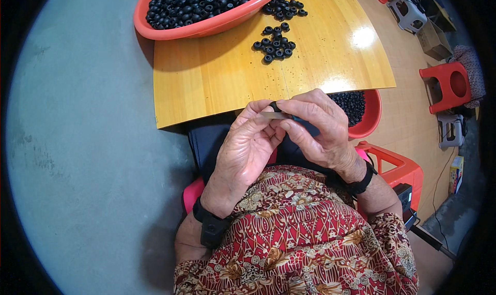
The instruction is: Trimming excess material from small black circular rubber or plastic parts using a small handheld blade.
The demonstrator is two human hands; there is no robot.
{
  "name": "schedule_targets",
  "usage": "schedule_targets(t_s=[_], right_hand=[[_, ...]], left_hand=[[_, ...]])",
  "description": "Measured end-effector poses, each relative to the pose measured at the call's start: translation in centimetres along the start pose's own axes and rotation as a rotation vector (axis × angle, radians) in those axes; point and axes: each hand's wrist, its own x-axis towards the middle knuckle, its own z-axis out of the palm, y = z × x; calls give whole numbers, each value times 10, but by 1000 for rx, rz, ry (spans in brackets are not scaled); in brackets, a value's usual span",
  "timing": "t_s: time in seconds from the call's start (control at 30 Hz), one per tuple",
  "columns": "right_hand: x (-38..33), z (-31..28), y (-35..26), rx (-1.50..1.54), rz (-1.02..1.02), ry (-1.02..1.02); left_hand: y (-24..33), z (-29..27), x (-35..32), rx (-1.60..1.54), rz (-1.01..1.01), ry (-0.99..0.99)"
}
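Observation:
My left hand (243, 150) and my right hand (318, 127) meet just in front of the near edge of a yellow wooden board (217, 83). Together they pinch a small black rubber ring (274, 107) and a thin grey blade-like strip (274, 115) between the fingertips. Which hand holds which piece I cannot tell exactly. A loose heap of the same black rings (275, 43) lies on the board, beyond my hands. More rings (285, 6) spill beside an orange basin (206, 26) full of them at the board's far edge.
A second red bowl (369, 114) of black rings sits below the board at the right. An orange crate (403, 168) stands by my right elbow. Red and grey plastic stools (448, 86) stand at the far right. Grey concrete floor (88, 140) spreads to the left.

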Motion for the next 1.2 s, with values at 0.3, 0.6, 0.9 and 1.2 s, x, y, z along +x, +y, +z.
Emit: schedule_targets(t_s=[0.3,0.6,0.9,1.2], right_hand=[[0,0,0,-15,-3,8],[-3,-1,5,-198,-76,-2],[-1,-3,3,-216,-112,-15],[-1,-4,4,-165,-14,-41]], left_hand=[[2,-1,0,-18,-19,42],[2,7,-1,-88,-21,88],[3,6,-1,-114,-27,74],[1,7,-1,-80,-37,87]])
